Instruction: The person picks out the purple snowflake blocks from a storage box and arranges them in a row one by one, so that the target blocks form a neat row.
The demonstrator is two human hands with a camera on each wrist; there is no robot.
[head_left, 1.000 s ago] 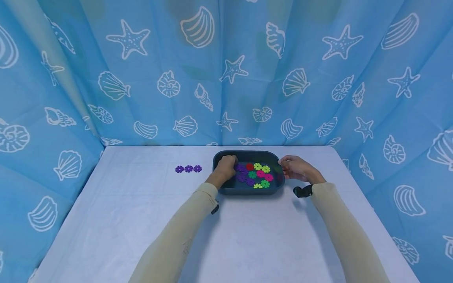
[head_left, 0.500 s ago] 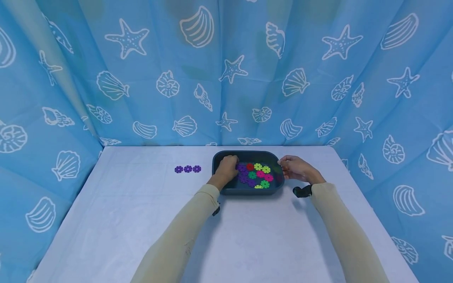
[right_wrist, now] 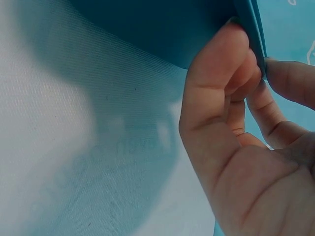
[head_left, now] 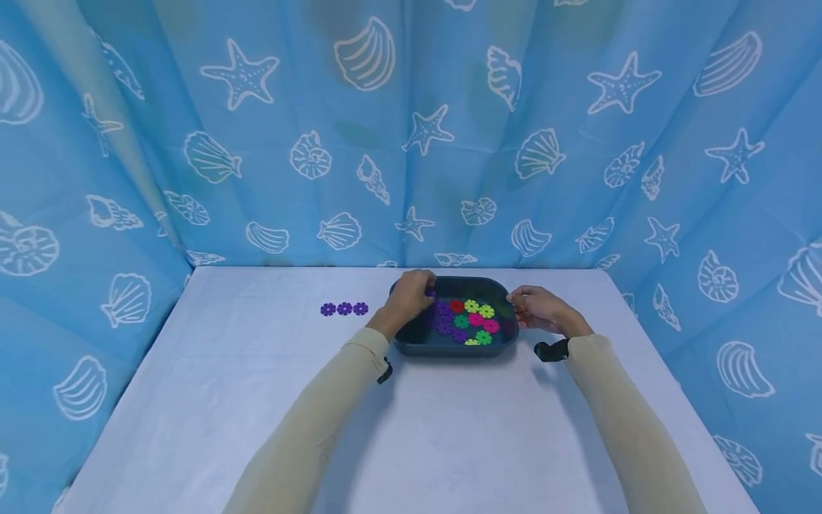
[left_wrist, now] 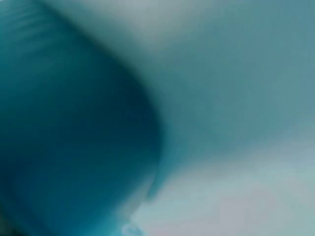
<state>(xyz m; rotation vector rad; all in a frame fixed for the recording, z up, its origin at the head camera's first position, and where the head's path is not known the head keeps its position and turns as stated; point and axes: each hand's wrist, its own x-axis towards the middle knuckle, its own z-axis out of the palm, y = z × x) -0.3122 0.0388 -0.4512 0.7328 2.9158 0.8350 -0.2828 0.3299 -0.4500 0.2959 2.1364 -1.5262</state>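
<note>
Dark tray point(head_left: 456, 350), mixed flower discs point(head_left: 476, 319) inside
We see it upright on the counter point(head_left: 449, 428); three purple discs point(head_left: 344, 308) lie flat in a row to its left.

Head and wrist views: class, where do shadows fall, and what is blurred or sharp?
Head view: soft shadows beside the beige fabric sleeves on the white cloth-covered table; left wrist view: heavy blur, a dark teal curved shape too smeared to identify; right wrist view: the bare right hand fairly sharp, a broad shadow across the table's white cloth.
</note>
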